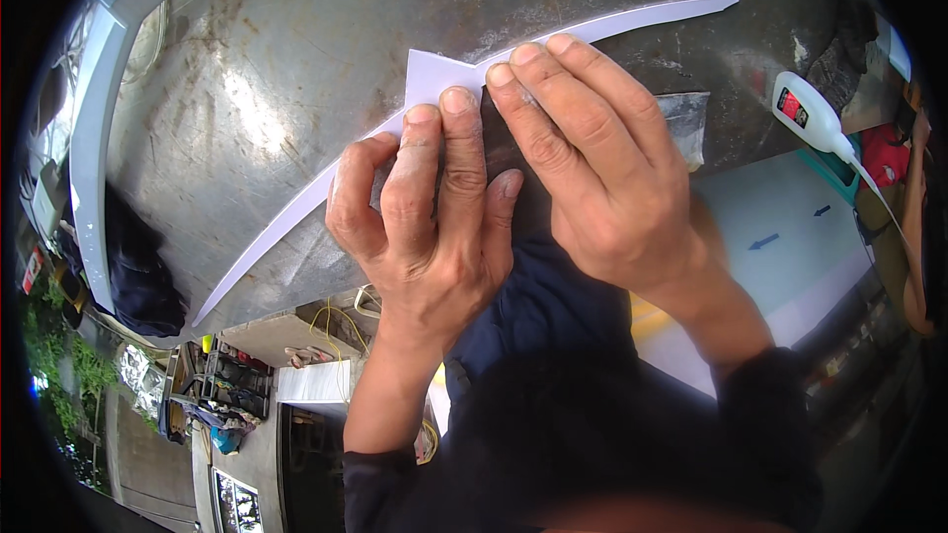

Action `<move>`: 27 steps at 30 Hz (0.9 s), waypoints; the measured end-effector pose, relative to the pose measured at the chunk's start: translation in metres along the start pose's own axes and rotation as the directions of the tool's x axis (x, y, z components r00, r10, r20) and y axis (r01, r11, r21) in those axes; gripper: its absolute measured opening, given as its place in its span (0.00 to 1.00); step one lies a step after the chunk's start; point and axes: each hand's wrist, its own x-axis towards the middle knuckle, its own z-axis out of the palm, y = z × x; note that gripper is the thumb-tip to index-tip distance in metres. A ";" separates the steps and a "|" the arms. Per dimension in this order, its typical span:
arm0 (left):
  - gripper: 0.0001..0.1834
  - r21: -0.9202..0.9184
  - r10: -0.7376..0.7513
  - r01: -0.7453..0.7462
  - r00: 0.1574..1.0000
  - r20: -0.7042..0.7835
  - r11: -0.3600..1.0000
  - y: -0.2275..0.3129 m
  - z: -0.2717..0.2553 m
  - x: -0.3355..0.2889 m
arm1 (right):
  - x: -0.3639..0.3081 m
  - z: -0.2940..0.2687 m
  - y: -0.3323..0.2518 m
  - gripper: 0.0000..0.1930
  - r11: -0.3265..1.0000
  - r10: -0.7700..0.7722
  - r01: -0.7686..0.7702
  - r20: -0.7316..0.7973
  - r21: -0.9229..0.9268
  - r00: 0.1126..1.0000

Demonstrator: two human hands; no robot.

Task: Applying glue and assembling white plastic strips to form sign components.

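Note:
A long, narrow white strip (664,19), pointed at its ends, lies in a bow across the metal tabletop. Near its middle a wider white flap (434,75) sticks up toward the far side; I cannot tell whether it is one piece with the strip. My left hand (420,202) presses its fingertips on the strip's lower edge at the flap, thumb held apart. Just right of the flap, the outstretched fingers of my right hand (607,153) lie side by side on the strip, with the thumb hidden below. Pale dust coats the fingertips.
The scratched metal tabletop (296,49) fills the far side. A white squeeze bottle (805,109) with a thin nozzle lies at right, beyond a small grey sheet (688,123). Dark cloth (143,262) and a pale curved bar (89,138) are at left. A pale board with arrows (790,227) lies at right.

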 end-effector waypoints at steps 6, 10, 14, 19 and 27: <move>0.27 0.000 -0.008 0.008 1.000 0.004 1.000 0.001 0.000 0.002 | 0.002 -0.005 -0.003 0.21 0.999 0.020 -0.019 0.030 -0.029 0.999; 0.28 0.026 -0.020 0.018 0.999 0.047 0.999 0.004 -0.005 0.003 | 0.004 -0.009 -0.007 0.22 0.999 0.026 -0.025 0.033 -0.036 0.999; 0.29 0.020 -0.008 0.007 0.998 0.058 1.000 0.005 -0.007 0.005 | 0.007 -0.016 -0.010 0.22 0.998 0.049 -0.047 0.087 -0.031 0.995; 0.32 0.010 -0.022 0.021 0.994 0.106 1.000 0.010 -0.011 0.007 | 0.008 -0.020 -0.010 0.21 0.997 -0.013 0.018 0.068 -0.069 0.998; 0.32 -0.028 -0.042 0.044 0.997 0.062 0.999 0.019 -0.020 0.009 | 0.013 -0.023 -0.017 0.20 0.999 -0.025 0.027 0.044 -0.045 0.999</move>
